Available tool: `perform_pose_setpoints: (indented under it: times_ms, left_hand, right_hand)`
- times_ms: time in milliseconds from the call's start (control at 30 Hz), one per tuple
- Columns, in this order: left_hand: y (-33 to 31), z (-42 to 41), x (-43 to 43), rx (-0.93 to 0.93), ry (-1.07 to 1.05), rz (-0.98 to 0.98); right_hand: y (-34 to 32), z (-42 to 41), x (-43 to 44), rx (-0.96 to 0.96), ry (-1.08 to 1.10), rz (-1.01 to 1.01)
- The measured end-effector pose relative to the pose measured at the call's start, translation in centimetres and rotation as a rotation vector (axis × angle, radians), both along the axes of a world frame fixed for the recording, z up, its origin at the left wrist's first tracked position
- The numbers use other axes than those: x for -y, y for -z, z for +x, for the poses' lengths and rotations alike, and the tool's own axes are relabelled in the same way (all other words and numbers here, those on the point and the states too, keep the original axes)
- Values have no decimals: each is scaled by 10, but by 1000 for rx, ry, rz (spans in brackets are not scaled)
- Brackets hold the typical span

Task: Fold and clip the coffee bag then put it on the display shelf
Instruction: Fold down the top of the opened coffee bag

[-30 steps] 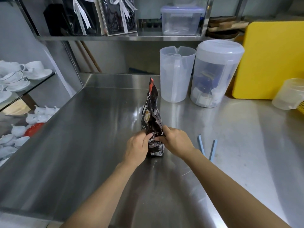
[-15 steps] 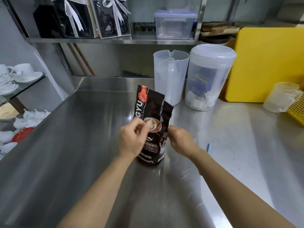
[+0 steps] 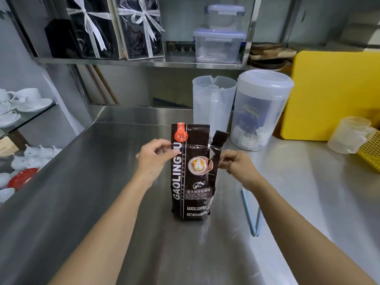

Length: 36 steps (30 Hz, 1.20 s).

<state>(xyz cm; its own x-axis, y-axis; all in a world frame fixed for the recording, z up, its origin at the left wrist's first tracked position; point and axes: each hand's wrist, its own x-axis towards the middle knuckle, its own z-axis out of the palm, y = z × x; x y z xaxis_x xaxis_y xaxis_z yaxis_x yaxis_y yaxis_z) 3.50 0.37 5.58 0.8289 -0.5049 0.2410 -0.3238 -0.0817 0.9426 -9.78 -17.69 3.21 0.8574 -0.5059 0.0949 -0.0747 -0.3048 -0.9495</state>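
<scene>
The coffee bag [image 3: 192, 171], glossy dark foil with a torn top corner, stood upright on our brushed steel table [image 3: 102, 202], our left hand [image 3: 153, 159] and right hand [image 3: 238, 164] pinching its side edges with curled fingers.

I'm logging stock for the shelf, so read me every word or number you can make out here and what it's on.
All on the coffee bag:
"GAOLING..." vertical, its end hidden by the left hand
"BAKED COFFEE" small, vertical
"意大利拼配咖啡"
"BAKED.COFFEE"
"NET.WEIGHT", number creased, unreadable
Orange seal and fine print: too small to read
No text elsewhere.
</scene>
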Motion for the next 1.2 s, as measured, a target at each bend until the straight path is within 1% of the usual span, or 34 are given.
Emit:
perform_pose_setpoints:
  times_ms: [67,133,167,267,400,433,500,567,700,767,867,1000,1100,1200]
  left_hand:
    - [-1,4,-2,34,-13,46]
    - [-3,6,-2,37,34,68]
    - [-4,7,-2,45,58,77]
    - [-8,5,-2,69,137,94]
    - [-6,4,1,75,155,134]
    - [-6,4,2,72,135,112]
    - [-7,2,4,-9,113,-2]
    - [-7,0,3,-74,104,-72]
    - [-3,5,6,44,65,71]
    - [-6,9,9,39,54,37]
    - [-8,15,11,57,95,154]
    - [-10,17,6,65,97,122]
    - [-14,16,1,112,87,84]
    - [-16,21,-3,150,149,83]
  right_hand:
    - [-9,-8,-1,102,18,145]
    - [-16,-14,-6,174,-5,252]
    - [-19,-15,-9,184,-17,247]
    - [-24,-8,-19,140,-20,73]
    - [-29,5,-32,170,20,96]
    - [-31,7,-33,169,54,76]
    - [-35,9,-32,178,105,37]
    - [-39,11,-32,193,133,64]
    - [-41,14,-33,182,178,112]
    - [-43,15,-33,196,209,111]
    - [-41,14,-35,99,195,17]
    - [-47,5,-37,139,141,105]
    - [-49,-4,-36,165,114,102]
    - [-49,-12,-35,215,126,143]
